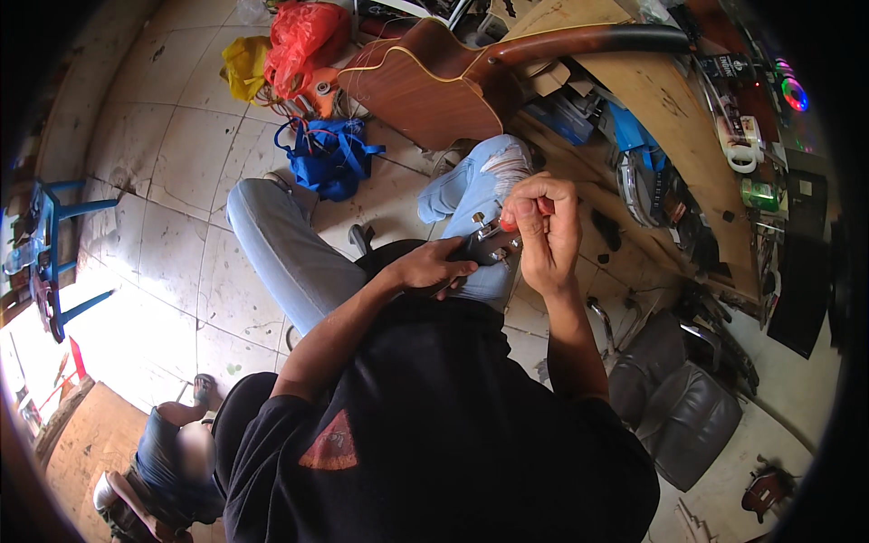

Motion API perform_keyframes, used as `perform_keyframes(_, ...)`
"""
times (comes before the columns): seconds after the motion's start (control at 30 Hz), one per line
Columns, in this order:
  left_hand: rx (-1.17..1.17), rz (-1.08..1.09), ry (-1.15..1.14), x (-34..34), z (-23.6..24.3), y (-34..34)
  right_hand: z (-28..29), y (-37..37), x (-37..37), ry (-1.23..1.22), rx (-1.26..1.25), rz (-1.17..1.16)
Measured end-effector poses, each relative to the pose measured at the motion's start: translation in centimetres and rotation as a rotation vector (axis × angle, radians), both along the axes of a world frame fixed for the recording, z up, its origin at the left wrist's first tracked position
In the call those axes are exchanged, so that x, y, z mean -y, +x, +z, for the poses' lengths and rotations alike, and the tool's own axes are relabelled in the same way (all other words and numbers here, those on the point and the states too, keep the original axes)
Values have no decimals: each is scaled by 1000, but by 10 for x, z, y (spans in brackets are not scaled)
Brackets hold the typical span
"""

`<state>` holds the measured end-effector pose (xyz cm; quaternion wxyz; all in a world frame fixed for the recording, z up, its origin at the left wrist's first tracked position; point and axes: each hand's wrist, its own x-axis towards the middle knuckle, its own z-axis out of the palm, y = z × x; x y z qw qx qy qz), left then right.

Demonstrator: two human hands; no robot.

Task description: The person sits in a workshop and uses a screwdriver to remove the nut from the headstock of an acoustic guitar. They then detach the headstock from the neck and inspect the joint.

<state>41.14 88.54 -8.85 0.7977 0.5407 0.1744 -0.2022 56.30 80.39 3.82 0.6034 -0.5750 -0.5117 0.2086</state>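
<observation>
Over my lap lies a dark guitar headstock [489,242] with shiny metal tuning pegs [480,218] along its sides. My left hand [429,266] is wrapped round the neck just below it, fingers closed. Above the headstock, my right hand [549,228] is closed in a pinch on a red-handled tool [509,221]. Red shows on both sides of the fingers; the tool's tip is hidden, so its exact kind is unclear. The rest of the guitar I hold is mostly hidden by my arms and black shirt.
A brown acoustic guitar [425,86] lies ahead, its neck toward the right. Blue [333,156], red [306,41] and yellow [246,68] bags sit on the tiles. A cluttered bench [688,136] flanks my right; a blue stool [54,244] and another person [167,462] are left.
</observation>
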Motion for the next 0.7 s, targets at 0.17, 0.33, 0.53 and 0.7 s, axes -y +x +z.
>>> perform_keyframes(0.17,-13,1,34,-1,10,0,-3,2,1,-18,28,-27)
perform_keyframes(0.33,-16,-4,62,0,8,0,-4,3,1,-42,64,-55)
perform_keyframes(0.53,-19,-22,129,2,11,0,24,6,3,-148,498,-7)
perform_keyframes(0.7,-11,19,159,7,13,0,46,13,8,-141,878,122)
